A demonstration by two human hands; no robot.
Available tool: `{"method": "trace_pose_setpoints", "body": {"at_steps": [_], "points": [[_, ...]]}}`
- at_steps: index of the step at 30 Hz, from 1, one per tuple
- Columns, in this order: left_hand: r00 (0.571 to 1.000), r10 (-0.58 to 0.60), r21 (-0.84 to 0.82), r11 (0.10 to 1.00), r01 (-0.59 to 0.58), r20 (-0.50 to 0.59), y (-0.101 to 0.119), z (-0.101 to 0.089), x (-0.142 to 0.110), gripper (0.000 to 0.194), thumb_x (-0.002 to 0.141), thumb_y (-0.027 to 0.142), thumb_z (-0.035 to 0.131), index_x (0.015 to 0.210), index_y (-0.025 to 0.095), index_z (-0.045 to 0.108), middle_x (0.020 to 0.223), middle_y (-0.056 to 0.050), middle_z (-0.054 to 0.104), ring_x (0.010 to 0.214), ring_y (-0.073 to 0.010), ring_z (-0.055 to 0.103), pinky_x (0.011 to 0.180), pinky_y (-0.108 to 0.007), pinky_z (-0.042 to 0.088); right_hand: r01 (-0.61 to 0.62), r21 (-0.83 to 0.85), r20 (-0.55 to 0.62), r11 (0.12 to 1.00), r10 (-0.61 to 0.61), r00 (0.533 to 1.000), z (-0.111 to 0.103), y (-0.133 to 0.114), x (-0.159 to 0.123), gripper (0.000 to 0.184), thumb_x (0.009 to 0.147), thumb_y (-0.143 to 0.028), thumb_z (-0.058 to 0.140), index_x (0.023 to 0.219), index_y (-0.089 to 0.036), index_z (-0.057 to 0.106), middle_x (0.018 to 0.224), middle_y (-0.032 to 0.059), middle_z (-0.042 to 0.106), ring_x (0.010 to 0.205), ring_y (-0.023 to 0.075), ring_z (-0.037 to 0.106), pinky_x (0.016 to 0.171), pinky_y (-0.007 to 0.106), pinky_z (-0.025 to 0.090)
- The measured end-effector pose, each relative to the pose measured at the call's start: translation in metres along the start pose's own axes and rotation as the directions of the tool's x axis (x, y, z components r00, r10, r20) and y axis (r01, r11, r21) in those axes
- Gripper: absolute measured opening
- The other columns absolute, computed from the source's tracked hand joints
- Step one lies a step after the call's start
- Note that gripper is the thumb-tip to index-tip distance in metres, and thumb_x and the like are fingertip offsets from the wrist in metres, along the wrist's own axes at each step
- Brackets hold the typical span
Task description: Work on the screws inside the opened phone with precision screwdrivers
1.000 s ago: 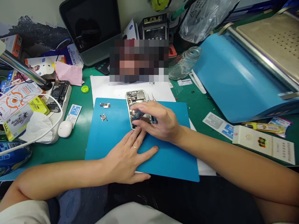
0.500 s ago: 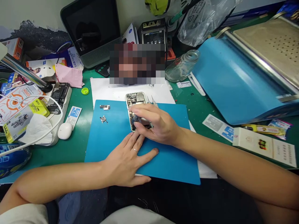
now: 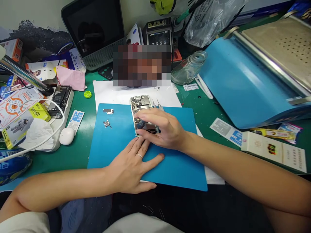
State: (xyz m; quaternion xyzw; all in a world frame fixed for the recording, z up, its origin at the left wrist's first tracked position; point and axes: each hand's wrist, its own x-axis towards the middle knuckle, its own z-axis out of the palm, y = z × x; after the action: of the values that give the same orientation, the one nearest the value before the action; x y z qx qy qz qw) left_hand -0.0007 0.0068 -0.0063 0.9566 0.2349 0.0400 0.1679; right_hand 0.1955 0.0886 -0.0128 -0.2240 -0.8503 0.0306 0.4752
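An opened phone (image 3: 141, 103) with its inner parts bare lies on a blue mat (image 3: 182, 171). Over its lower half is my right hand (image 3: 167, 129), thumb and fingers closed around a small dark screwdriver (image 3: 140, 124); the tip is hidden from view. My left hand (image 3: 130, 165) rests flat on the mat, fingers spread, with its fingertips at the phone's bottom edge. To the right of the phone, two slim metal tips (image 3: 157, 103) stick out past my right hand. Two small metal phone parts, a bracket-like piece (image 3: 108, 111) and a cross-shaped piece (image 3: 107, 124), lie at the mat's upper left.
White paper (image 3: 109, 92) extends under the mat. A glass jar (image 3: 189, 68) leans behind, near white tweezers (image 3: 204, 86). At right are a cigarette box (image 3: 274, 150) and a machine with a metal bar (image 3: 262, 61). Boxes, a white earbud case (image 3: 67, 136) and a cable crowd the left.
My right thumb has shifted slightly left and down, and the screwdriver handle leans a little differently. My left hand stays in place.
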Motion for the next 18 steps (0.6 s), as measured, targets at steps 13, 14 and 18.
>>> {"method": "trace_pose_setpoints", "body": {"at_steps": [13, 14, 18], "points": [[1.000, -0.001, -0.002, 1.000, 0.001, -0.002, -0.0003, 0.0002, 0.0001, 0.085, 0.091, 0.065, 0.063, 0.157, 0.018, 0.037, 0.159, -0.031, 0.031, 0.154, -0.0505, 0.022, 0.118, -0.067, 0.030, -0.011, -0.012, -0.028, 1.000, 0.010, 1.000, -0.0010, -0.0005, -0.0009, 0.056, 0.091, -0.010, 0.065, 0.141, -0.020, 0.043, 0.109, 0.0104, 0.074, 0.103, 0.0246, 0.075, 0.081, 0.039, 0.068], [1.000, 0.000, -0.001, 1.000, 0.000, -0.005, -0.0003, 0.0003, 0.0002, 0.085, 0.091, 0.065, 0.063, 0.157, 0.018, 0.037, 0.159, -0.032, 0.032, 0.154, -0.0504, 0.022, 0.118, -0.067, 0.030, -0.009, -0.013, -0.026, 1.000, 0.009, 1.000, -0.0012, -0.0010, -0.0005, 0.055, 0.090, -0.007, 0.062, 0.140, -0.019, 0.044, 0.109, 0.0108, 0.074, 0.103, 0.0244, 0.075, 0.081, 0.039, 0.068], [1.000, -0.005, 0.007, 1.000, 0.005, -0.005, 0.0004, 0.0005, -0.0002, 0.085, 0.092, 0.066, 0.062, 0.157, 0.017, 0.037, 0.157, -0.032, 0.034, 0.153, -0.0512, 0.025, 0.117, -0.067, 0.031, 0.014, 0.001, -0.007, 1.000, -0.014, 1.000, -0.0019, -0.0017, 0.0009, 0.053, 0.089, -0.005, 0.060, 0.139, -0.017, 0.046, 0.113, 0.0129, 0.072, 0.107, 0.0241, 0.073, 0.085, 0.038, 0.067]]}}
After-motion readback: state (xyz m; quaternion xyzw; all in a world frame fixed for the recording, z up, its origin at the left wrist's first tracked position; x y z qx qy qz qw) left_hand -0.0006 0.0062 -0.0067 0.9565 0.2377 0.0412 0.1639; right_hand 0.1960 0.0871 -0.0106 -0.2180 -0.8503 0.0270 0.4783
